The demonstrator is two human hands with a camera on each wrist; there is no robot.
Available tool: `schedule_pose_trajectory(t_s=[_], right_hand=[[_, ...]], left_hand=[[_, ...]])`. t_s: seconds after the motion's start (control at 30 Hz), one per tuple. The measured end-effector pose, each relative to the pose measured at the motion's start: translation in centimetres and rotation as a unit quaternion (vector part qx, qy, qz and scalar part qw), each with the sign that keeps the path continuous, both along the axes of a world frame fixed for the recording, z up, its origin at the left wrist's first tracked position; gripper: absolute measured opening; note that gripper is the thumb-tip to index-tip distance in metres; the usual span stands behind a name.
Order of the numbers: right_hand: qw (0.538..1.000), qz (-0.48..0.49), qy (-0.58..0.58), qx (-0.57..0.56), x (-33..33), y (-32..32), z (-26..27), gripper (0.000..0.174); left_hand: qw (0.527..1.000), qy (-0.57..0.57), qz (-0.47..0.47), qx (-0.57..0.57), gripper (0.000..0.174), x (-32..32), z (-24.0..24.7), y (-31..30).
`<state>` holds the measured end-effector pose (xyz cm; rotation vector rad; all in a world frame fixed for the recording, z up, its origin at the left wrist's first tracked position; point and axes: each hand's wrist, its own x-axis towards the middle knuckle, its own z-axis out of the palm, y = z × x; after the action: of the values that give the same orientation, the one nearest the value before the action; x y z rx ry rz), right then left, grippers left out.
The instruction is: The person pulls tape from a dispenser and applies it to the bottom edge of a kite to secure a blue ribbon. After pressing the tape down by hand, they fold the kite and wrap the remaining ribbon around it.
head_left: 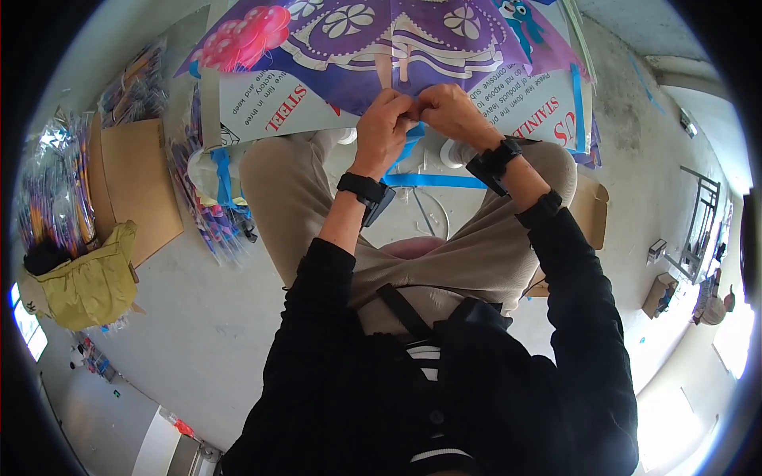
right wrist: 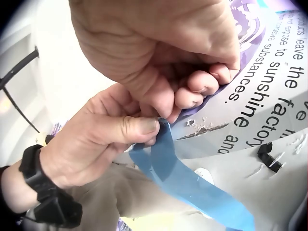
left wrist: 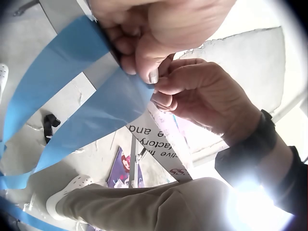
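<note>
A purple printed sheet (head_left: 397, 47) with a dress picture lies over a board (head_left: 278, 111) bearing red and black print. At the sheet's lower edge, the left hand (head_left: 385, 131) and right hand (head_left: 456, 115) meet, fingertips together. Both hands pinch at the edge, where a blue strip (left wrist: 106, 101) hangs down. In the right wrist view the left thumb presses the top of the blue strip (right wrist: 178, 178), and the right hand's fingers (right wrist: 190, 98) curl at the purple edge. What lies between the fingertips is mostly hidden.
The person's knees (head_left: 270, 182) are on both sides below the board. Bagged purple items (head_left: 59, 182), a cardboard box (head_left: 139, 182) and a yellow-green cloth (head_left: 87, 278) are at left. Another carton (head_left: 589, 210) stands behind the right knee. A blue band (head_left: 444, 181) runs under the board.
</note>
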<state>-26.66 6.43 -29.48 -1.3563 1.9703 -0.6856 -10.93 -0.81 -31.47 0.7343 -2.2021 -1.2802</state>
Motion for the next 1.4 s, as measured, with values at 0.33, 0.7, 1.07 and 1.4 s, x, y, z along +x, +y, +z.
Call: schedule_pose_trajectory(t_s=[0.33,0.7,1.07,1.4], right_hand=[[1.0,-0.008,-0.004,0.009,0.0,-0.1,0.0,0.019],[0.998,-0.001,-0.053,-0.018,-0.7,0.0,-0.6,0.019],[0.996,-0.05,-0.07,0.011,-1.8,1.4,2.7,0.021],[0.996,-0.047,0.054,0.05,1.2,1.4,1.2,0.019]], left_hand=[[0.999,0.009,-0.019,0.032,0.015,0.2,0.0,-0.3],[0.997,0.03,-0.036,0.059,0.015,0.6,0.0,-1.0],[0.998,0.038,-0.01,0.05,0.015,0.2,0.2,-0.4],[0.995,0.054,-0.012,0.077,0.018,0.3,-0.2,-0.5]])
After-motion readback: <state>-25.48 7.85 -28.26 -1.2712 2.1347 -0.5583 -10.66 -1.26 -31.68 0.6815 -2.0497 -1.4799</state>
